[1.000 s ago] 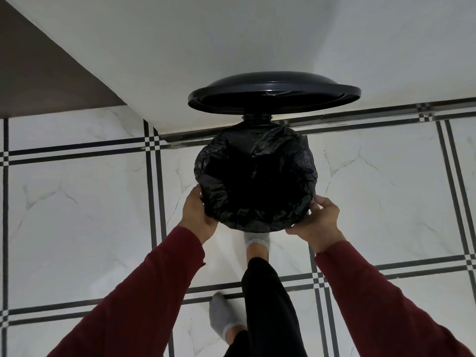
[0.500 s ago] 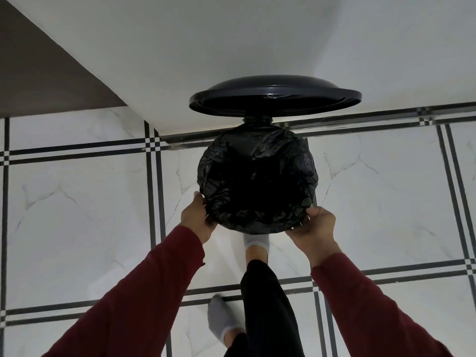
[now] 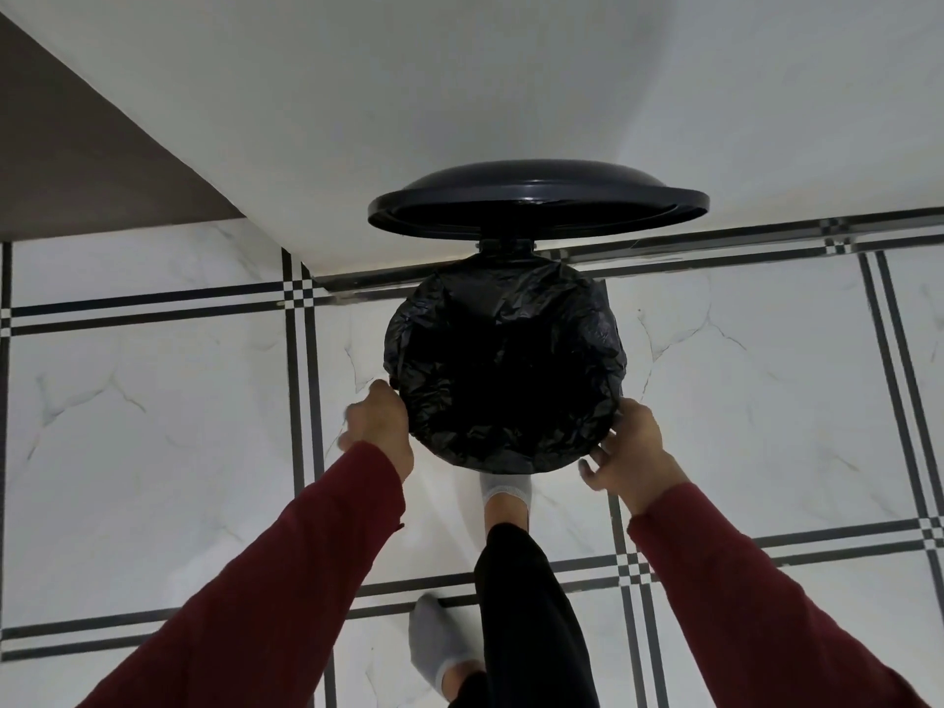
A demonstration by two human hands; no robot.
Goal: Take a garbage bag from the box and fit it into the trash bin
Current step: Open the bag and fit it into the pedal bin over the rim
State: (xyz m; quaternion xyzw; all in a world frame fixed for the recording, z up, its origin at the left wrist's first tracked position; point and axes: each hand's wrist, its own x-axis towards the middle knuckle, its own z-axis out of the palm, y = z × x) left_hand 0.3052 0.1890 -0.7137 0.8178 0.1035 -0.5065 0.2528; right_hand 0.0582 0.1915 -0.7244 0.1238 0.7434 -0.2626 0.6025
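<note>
Bag (image 3: 505, 370) is already in the bin (image 3: 603, 298), black film folded over the whole rim, dead centre of view. Lid (image 3: 536, 204) stands open at 12 o'clock, apparently held up by the socked foot (image 3: 505, 493) on a hidden pedal at 6 o'clock, though the pedal itself can't be seen.

Left hand (image 3: 380, 431) sits at about 8 o'clock of the rim, touching the bag's folded edge; it is motion-blurred, so I cannot tell whether its grip is pinching film or just resting there. Right hand (image 3: 631, 452) is at about 4 o'clock, thumb against the rim, fingers loosely spread and not curled round anything: grip apart.

Handling: the film is thin, very light, limp and crinkly, a bit slippery, and will tear if yanked. Take it at the overhanging cuff just below the rim, pinch thumb to forefinger, pull down evenly on opposite sides so it doesn't slide back in.

Task looks nearly done; only smoothing the cuff seems left. Other foot (image 3: 434, 641) stands on the tiled floor (image 3: 153, 452) at 7 o'clock.
</note>
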